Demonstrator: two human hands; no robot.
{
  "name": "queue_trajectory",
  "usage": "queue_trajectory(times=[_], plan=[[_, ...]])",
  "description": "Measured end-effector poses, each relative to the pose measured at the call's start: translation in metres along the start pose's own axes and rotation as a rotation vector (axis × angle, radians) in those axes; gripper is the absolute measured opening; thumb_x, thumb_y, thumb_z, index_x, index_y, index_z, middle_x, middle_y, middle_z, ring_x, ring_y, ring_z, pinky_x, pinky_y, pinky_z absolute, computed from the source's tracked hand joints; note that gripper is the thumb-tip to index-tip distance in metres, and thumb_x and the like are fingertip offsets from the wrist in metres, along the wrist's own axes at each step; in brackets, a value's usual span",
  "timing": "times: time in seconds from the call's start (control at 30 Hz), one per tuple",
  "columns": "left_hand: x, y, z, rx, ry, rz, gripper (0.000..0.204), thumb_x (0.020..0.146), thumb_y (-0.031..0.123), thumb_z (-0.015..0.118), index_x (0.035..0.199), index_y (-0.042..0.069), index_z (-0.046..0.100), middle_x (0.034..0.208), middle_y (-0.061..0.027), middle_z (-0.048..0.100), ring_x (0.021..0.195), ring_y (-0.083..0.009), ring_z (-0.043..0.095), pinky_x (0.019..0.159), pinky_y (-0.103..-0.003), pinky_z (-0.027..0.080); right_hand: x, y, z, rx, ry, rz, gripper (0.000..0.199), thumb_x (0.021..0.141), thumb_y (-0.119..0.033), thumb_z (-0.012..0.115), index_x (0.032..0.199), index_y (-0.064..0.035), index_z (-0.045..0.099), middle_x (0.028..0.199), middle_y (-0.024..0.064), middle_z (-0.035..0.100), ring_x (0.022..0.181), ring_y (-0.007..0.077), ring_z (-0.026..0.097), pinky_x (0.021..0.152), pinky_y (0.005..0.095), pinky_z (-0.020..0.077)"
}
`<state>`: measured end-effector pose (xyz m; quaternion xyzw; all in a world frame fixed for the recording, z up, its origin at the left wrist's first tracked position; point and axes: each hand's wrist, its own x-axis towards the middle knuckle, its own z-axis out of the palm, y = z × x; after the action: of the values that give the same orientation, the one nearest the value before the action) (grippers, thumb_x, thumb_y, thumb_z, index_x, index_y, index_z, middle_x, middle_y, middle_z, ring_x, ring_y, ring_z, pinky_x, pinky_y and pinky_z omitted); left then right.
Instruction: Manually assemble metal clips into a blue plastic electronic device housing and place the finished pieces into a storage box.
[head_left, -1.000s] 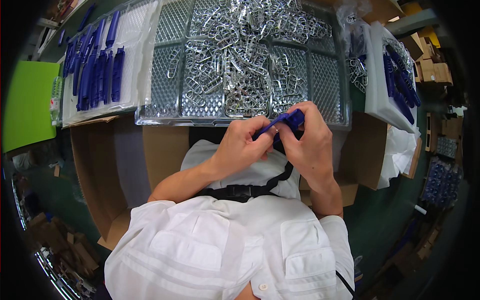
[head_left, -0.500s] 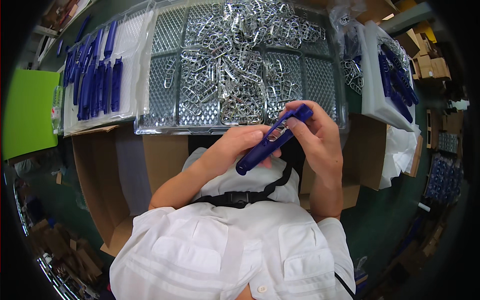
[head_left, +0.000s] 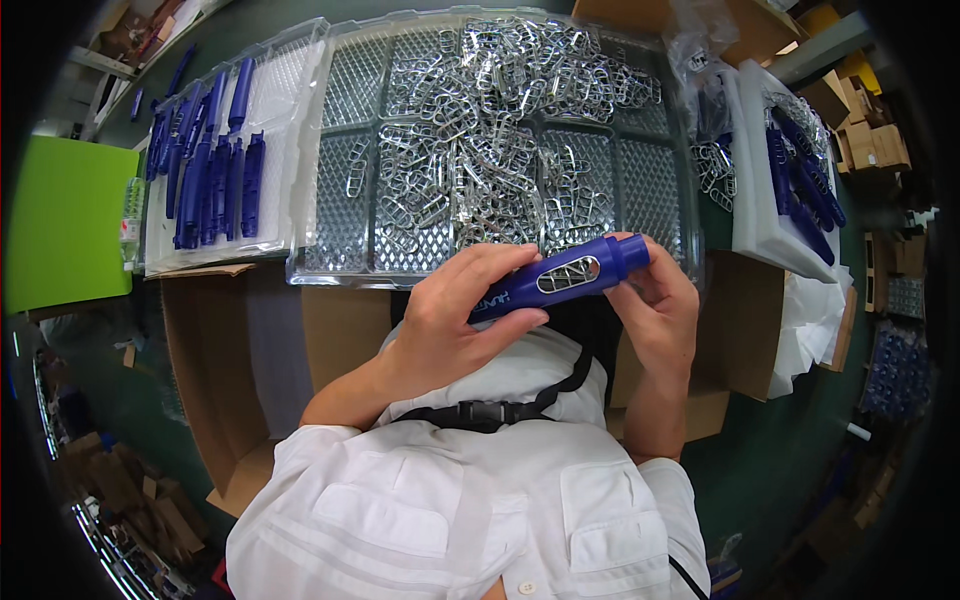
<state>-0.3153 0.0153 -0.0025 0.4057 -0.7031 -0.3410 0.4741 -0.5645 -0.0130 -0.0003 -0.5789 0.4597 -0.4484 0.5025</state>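
A dark blue plastic tubular housing [head_left: 520,294] lies between my hands in front of the clear tray. It tilts up slightly to the right, with white lettering on its side. In its oval opening sits a shiny metal loop piece [head_left: 568,275]. My left hand [head_left: 440,305] is closed round its left end, the thumb below and the fingers above. At the narrower right end, my right hand [head_left: 660,310] grips it between thumb and fingers. Just beyond, similar metal loop pieces [head_left: 490,180] are heaped in the divided clear tray [head_left: 340,265].
Left stands a white tray [head_left: 275,110] with several blue plastic parts [head_left: 205,190], beside a green board [head_left: 65,225]. On the right, a white foam box [head_left: 750,170] holds blue parts and metal pieces. Open cardboard boxes [head_left: 215,370] stand below the tray edge.
The housing has rolled from its open inner side to its lettered outer face and now lies nearer level. My left hand has closed round its left end; the view has shifted slightly.
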Motion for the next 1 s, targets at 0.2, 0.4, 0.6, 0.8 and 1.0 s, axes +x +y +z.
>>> queue_trajectory(times=[0.2, 0.4, 0.6, 0.8, 1.0], plan=[[0.006, -0.002, 0.001, 0.067, 0.022, 0.034, 0.064, 0.081, 0.002, 0.089, 0.138, -0.002, 0.061, 0.122, -0.0178, 0.073, 0.105, -0.0275, 0.072, 0.091, -0.036, 0.059, 0.002, 0.013, -0.004, -0.026, -0.036, 0.03, 0.031, 0.09, 0.01, 0.071, 0.12, 0.003, 0.069, 0.115, 0.0076, 0.073, 0.099, 0.0108, 0.068, 0.088, 0.0268, 0.0549], [0.029, -0.005, -0.019, 0.225, 0.036, 0.104, 0.061, 0.08, 0.003, 0.089, 0.136, -0.001, 0.063, 0.12, -0.0176, 0.074, 0.102, -0.0275, 0.074, 0.089, -0.036, 0.059, -0.001, 0.008, -0.007, -0.027, -0.012, 0.004, 0.024, 0.093, 0.009, 0.068, 0.116, 0.0038, 0.07, 0.114, 0.009, 0.073, 0.098, 0.0114, 0.068, 0.087, 0.0246, 0.054], [0.142, -0.056, -0.085, 0.025, 0.037, -0.363, 0.037, 0.1, 0.026, 0.074, 0.129, 0.003, 0.071, 0.109, -0.0067, 0.078, 0.09, -0.0132, 0.074, 0.072, -0.028, 0.059, -0.022, 0.013, -0.027, 0.007, 0.041, -0.001, 0.02, 0.095, 0.011, 0.064, 0.113, 0.0052, 0.07, 0.119, 0.0131, 0.071, 0.104, 0.0167, 0.07, 0.091, 0.027, 0.0556], [0.29, -0.181, -0.157, -0.461, 0.307, -0.551, 0.038, 0.112, 0.029, 0.051, 0.13, -0.004, 0.06, 0.118, -0.0159, 0.074, 0.092, -0.0222, 0.078, 0.061, -0.025, 0.065, -0.035, 0.01, -0.036, -0.008, 0.122, 0.064, 0.02, 0.095, 0.012, 0.062, 0.113, 0.006, 0.069, 0.121, 0.0132, 0.069, 0.102, 0.0168, 0.069, 0.093, 0.0279, 0.0556], [0.317, -0.21, -0.222, -0.64, 0.562, -0.55, 0.049, 0.111, 0.036, 0.045, 0.148, 0.003, 0.047, 0.157, -0.0217, 0.052, 0.149, -0.0361, 0.045, 0.11, -0.064, 0.038, -0.042, 0.013, -0.037, -0.017, 0.153, 0.112, 0.019, 0.095, 0.011, 0.062, 0.112, 0.0057, 0.069, 0.12, 0.0127, 0.069, 0.101, 0.0162, 0.067, 0.094, 0.0284, 0.0543]])
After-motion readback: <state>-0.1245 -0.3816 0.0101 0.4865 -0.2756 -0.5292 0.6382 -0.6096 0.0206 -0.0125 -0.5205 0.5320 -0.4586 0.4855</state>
